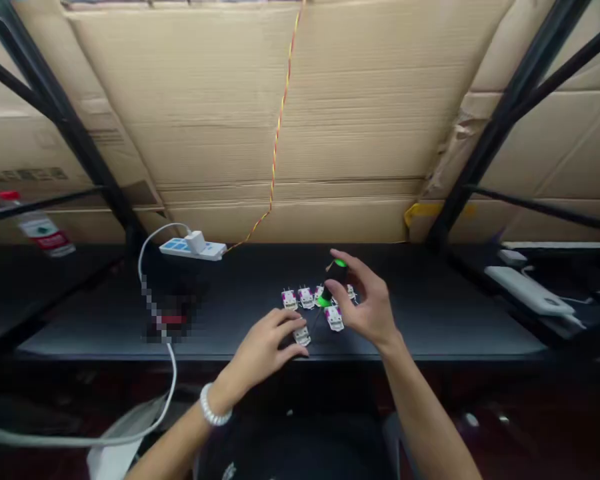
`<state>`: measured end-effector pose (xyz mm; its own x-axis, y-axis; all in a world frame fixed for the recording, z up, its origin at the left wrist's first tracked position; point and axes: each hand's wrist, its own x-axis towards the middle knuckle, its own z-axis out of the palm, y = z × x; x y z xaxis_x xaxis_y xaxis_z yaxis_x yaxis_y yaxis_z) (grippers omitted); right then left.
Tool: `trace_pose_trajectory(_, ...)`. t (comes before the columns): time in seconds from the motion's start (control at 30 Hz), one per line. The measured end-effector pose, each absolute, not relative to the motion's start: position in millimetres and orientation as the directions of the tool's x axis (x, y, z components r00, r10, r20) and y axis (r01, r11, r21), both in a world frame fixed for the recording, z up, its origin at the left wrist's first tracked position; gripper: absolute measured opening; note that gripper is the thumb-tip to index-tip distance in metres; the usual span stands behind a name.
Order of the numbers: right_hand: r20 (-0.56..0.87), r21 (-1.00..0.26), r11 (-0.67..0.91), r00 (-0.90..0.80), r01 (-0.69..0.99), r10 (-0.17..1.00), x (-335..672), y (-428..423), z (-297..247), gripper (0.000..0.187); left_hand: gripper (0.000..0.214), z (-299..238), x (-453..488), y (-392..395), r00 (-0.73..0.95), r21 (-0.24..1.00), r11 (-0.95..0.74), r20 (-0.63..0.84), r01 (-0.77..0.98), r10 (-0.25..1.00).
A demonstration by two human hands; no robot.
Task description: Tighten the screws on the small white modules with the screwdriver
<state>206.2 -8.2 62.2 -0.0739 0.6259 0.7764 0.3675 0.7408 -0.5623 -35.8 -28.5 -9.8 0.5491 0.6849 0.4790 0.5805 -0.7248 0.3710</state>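
Several small white modules with pink ends (306, 297) lie in a cluster on the dark table (430, 313). My left hand (267, 345) rests near the table's front edge, its fingers closed around one white module (301, 335). My right hand (364, 300) is lifted just right of the cluster and pinches a black cylinder with green ends (331, 283), tilted, over the modules. Another module (334, 318) lies just below that cylinder. A pearl bracelet (211, 409) circles my left wrist.
A white and blue power strip with a white charger (193, 247) sits at the back left; its white cable (173, 373) loops off the front edge. A red-yellow wire (279, 127) hangs down the cardboard wall. Black frame posts (485, 147) flank the table. White devices (527, 291) lie at right.
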Motion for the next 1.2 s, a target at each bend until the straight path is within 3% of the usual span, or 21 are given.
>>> trace_pose_trajectory(0.77,0.814,-0.483,0.762,-0.099,0.432,0.572,205.3,-15.8,65.6,0.052,0.043,-11.1,-36.3,-30.2,0.556,0.356,-0.729,0.478,0.585,0.68)
trace_pose_trajectory(1.03,0.805,-0.489,0.78,-0.144,0.391,0.576,204.3,-17.1,68.4,0.049,0.043,-12.5,-36.0,-30.2,0.556,0.361,-0.727,0.476,0.584,0.682)
trace_pose_trajectory(1.2,0.784,-0.519,0.817,-0.242,0.252,0.572,198.7,-28.0,73.4,0.044,0.042,-12.8,-35.8,-30.4,0.556,0.361,-0.732,0.483,0.577,0.676)
